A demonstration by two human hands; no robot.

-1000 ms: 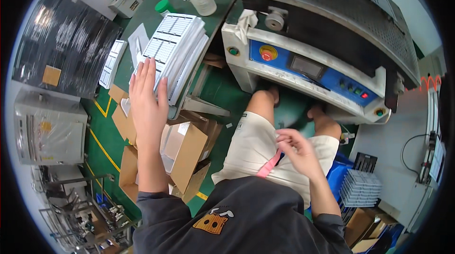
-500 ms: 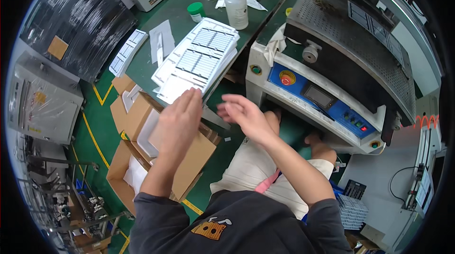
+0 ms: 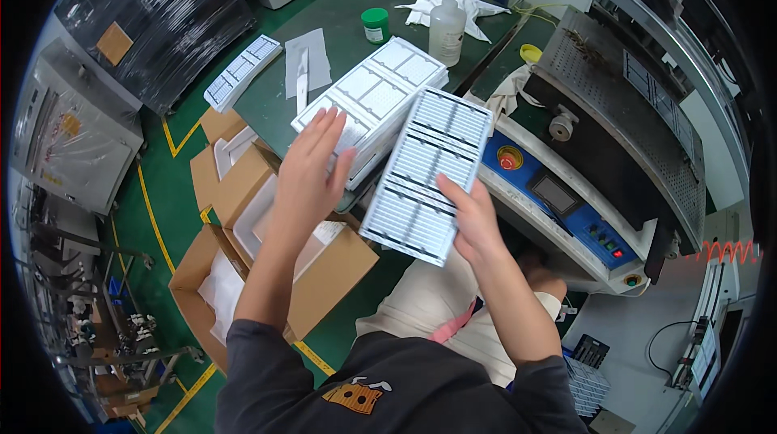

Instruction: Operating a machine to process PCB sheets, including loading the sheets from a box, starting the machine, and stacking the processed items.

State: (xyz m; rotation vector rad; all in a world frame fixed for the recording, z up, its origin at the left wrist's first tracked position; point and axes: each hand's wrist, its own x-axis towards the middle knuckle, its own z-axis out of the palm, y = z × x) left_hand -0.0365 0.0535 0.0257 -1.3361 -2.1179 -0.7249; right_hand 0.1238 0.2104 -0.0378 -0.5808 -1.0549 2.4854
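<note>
My right hand (image 3: 479, 225) grips a flat rectangular white panel (image 3: 433, 163) with dark cross bars and fine slats, thumb on top and fingers underneath. The panel is tilted, in front of the machine and right of a stack of similar white panels (image 3: 380, 82) on the green table. My left hand (image 3: 310, 171) is open, its fingers stretched out at the near left corner of the stack and its thumb apart. It holds nothing; whether its fingertips touch the stack I cannot tell.
On the green table (image 3: 348, 5) are a white sheet with a knife (image 3: 303, 82), a green-lidded jar (image 3: 375, 25), a squeeze bottle (image 3: 447, 29) and a white cloth (image 3: 417, 7). More panels (image 3: 243, 70) lie at its left edge. Opened cardboard boxes (image 3: 336, 288) stand below; a blue-fronted machine (image 3: 518, 183) is at right.
My right hand, empty before, now holds a panel to the right of the stack. The stack's top face shows a different, plainer side. My left hand's thumb has spread, and the view has shifted.
</note>
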